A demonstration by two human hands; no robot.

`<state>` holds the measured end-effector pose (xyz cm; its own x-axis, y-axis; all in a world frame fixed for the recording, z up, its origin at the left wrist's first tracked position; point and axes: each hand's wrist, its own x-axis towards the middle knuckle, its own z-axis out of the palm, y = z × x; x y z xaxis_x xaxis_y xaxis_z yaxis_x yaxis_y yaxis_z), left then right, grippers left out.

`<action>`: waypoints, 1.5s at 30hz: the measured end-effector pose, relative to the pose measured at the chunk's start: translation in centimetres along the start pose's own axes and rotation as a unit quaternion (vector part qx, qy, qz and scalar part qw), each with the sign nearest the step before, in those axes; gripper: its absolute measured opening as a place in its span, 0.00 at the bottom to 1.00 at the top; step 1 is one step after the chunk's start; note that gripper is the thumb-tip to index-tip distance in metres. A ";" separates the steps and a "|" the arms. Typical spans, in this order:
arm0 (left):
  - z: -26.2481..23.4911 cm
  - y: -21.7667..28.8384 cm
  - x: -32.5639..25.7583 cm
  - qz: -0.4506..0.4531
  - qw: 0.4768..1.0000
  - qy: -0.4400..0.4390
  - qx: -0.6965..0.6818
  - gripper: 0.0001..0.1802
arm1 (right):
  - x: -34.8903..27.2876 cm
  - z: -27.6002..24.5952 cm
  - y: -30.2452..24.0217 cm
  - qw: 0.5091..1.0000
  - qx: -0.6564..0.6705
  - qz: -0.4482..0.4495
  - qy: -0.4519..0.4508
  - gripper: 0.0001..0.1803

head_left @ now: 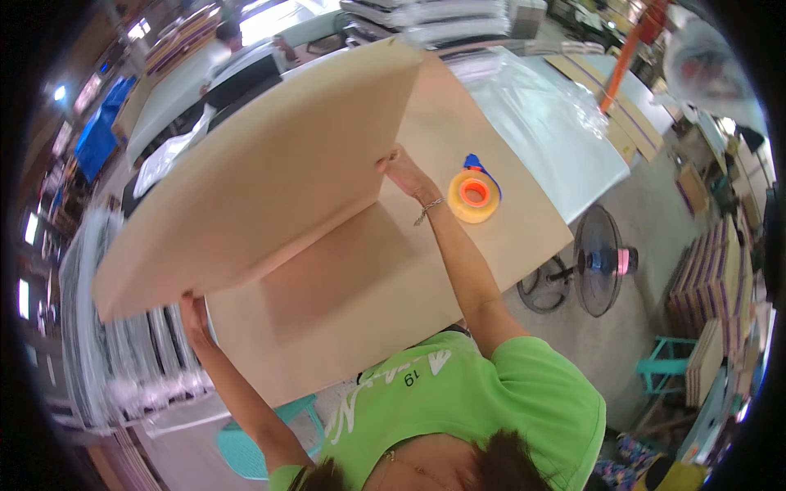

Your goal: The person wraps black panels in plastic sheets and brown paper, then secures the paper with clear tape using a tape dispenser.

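Note:
A large brown cardboard panel (270,164) stands tilted up over the table, its broad face toward me. My left hand (195,315) grips its lower left edge, the fingertips partly hidden behind the board. At the panel's right edge, my right hand (399,170) is closed on the cardboard, with a bracelet on that wrist. Beneath lies a flat brown cardboard surface (344,315), shaded by the raised panel. To the right of my right forearm, a tape dispenser (475,195) with a blue handle, an orange hub and a thick roll of yellowish tape rests on the cardboard.
Clear plastic sheeting (540,123) covers a table at the far right. A black floor fan (599,260) stands off the right edge. Plastic-wrapped stacks (123,327) are at the left. Behind the panel, another person (237,53) is at a table. A teal stool (246,450) stands near.

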<state>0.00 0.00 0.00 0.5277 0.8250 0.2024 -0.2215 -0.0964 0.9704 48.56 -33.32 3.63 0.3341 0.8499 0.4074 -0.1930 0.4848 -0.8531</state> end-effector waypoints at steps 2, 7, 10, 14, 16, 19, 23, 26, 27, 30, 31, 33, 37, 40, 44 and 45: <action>-0.3 2.9 1.2 0.043 0.999 -0.014 0.021 0.46 | -0.4 1.4 0.8 0.999 0.010 -0.022 0.038 0.39; 10.1 -0.5 -3.7 0.076 0.993 0.086 -0.030 0.50 | -3.6 1.1 -0.7 0.991 0.019 -0.043 0.122 0.38; 12.8 2.6 -5.5 0.086 0.989 0.117 -0.012 0.54 | -4.6 2.0 -2.0 0.987 0.021 -0.063 0.149 0.38; 14.1 4.5 -8.2 0.066 0.988 0.135 -0.044 0.52 | -9.0 4.6 -6.2 0.979 0.032 -0.042 0.198 0.37; 16.2 6.0 -9.1 0.049 0.974 0.181 -0.125 0.48 | -12.2 3.9 -7.6 0.968 -0.008 0.004 0.250 0.37; 15.1 5.0 -10.4 0.138 0.986 0.066 -0.068 0.44 | -16.6 4.3 -9.6 0.945 -0.012 -0.040 0.324 0.34; 21.2 3.8 -11.9 0.222 0.974 -0.027 -0.045 0.38 | -24.3 1.5 -11.8 0.904 -0.032 -0.030 0.426 0.34; 27.7 3.0 -12.7 0.282 0.953 -0.106 -0.024 0.33 | -28.1 -1.3 -14.3 0.865 -0.051 -0.108 0.487 0.32; 29.5 2.6 -13.1 0.256 0.960 -0.109 -0.017 0.32 | -29.3 -2.6 -15.3 0.854 -0.049 -0.112 0.505 0.30; 35.9 2.4 -14.0 0.139 0.984 -0.110 -0.036 0.30 | -31.0 -6.7 -18.5 0.838 -0.058 -0.123 0.529 0.24; 38.8 2.5 -14.3 0.093 0.989 -0.106 -0.052 0.30 | -30.6 -7.7 -20.7 0.843 -0.078 -0.122 0.519 0.22; 45.5 3.3 -14.7 0.034 0.986 -0.118 -0.117 0.32 | -30.6 -11.2 -23.9 0.855 -0.099 -0.114 0.497 0.19; 59.3 5.6 -14.7 -0.009 0.991 -0.041 -0.128 0.38 | -30.7 -20.3 -27.8 0.868 -0.096 -0.043 0.485 0.25; 65.8 5.3 -12.6 -0.074 0.990 -0.103 -0.066 0.40 | -28.3 -26.2 -30.4 0.877 -0.084 0.018 0.473 0.34; 74.5 4.1 -9.9 -0.128 0.989 -0.038 -0.060 0.40 | -25.1 -34.2 -32.8 0.876 -0.101 0.078 0.465 0.36; 76.2 3.5 -9.0 -0.141 0.987 -0.047 -0.066 0.39 | -25.0 -36.9 -33.1 0.874 -0.113 0.104 0.460 0.35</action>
<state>56.97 -50.26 11.65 0.6556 0.7530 -0.0559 -0.1568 0.2082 0.9654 80.60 -78.23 9.69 0.9347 0.3378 -0.1104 -0.1855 0.1989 -0.9623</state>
